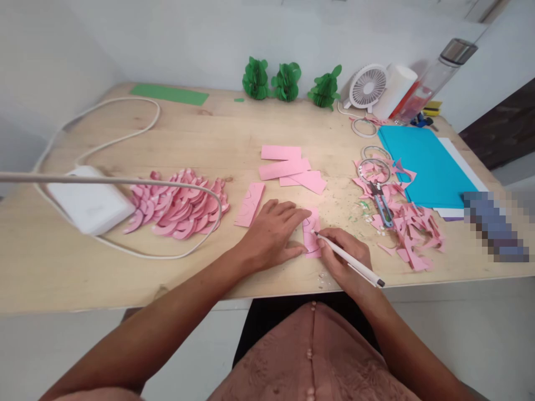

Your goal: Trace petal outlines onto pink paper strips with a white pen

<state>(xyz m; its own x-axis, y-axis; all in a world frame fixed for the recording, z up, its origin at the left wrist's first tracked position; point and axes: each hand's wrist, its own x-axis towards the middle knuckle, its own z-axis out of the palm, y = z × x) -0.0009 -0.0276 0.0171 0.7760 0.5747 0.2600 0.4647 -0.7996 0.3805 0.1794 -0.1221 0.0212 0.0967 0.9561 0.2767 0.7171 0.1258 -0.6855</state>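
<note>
My right hand (343,253) grips a white pen (355,263), its tip on a small pink paper strip (310,236) that bears drawn curved lines. With fingers spread, my left hand (279,231) rests on the table, thumb and fingertips at the strip's left edge. Just left of that hand lies another pink strip (249,204) with curves drawn on it. Beyond the hands, several plain pink strips (284,169) overlap one another. A heap of cut pink petal-shaped pieces (184,206) sits farther left.
Pink scraps (418,234) and small snips (382,205) lie at the right, near blue paper sheets (430,164). Green paper figures (286,82), a small fan (368,87) and a bottle (434,83) stand at the back. A white cable (200,245) loops around the left side by a white box (90,200).
</note>
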